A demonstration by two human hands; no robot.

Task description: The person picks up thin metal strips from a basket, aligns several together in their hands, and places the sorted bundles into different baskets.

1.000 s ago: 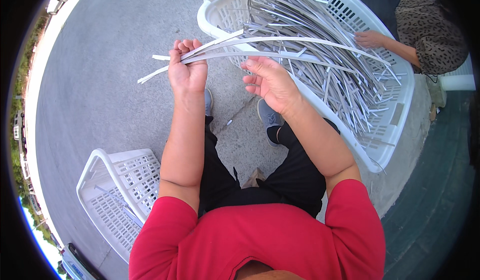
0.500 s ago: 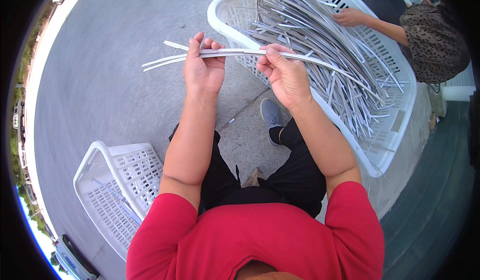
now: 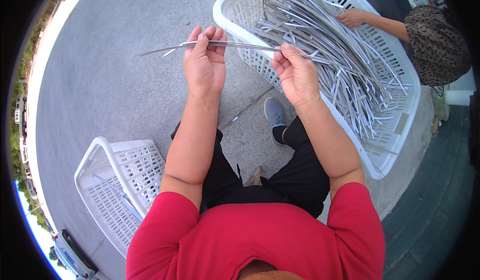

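A few long, thin, flexible grey-white strips [image 3: 245, 45] stretch between my two hands, mostly edge-on and sloping down to the right. My left hand [image 3: 205, 65] pinches them with its thumb across, and their free ends stick out to the left. Farther along, my right hand [image 3: 300, 80] pinches the same strips between thumb and fingers, by the near side of a large white plastic basket [image 3: 220, 17]. Their right ends run over a heap of similar strips [image 3: 325, 40] in that basket and blend into it.
A co-worker's hand [image 3: 352, 17] rests at the heap's far side. At my left, a smaller white basket [image 3: 145, 165] holds several strips [image 3: 117, 192]. My grey shoe [image 3: 274, 111] stands on the concrete floor [image 3: 125, 70], near a small white scrap [image 3: 235, 119].
The strips have turned from showing their flat white faces to lying edge-on, closer together. My right hand has shifted right, away from my left, whose thumb now lies over the strips.
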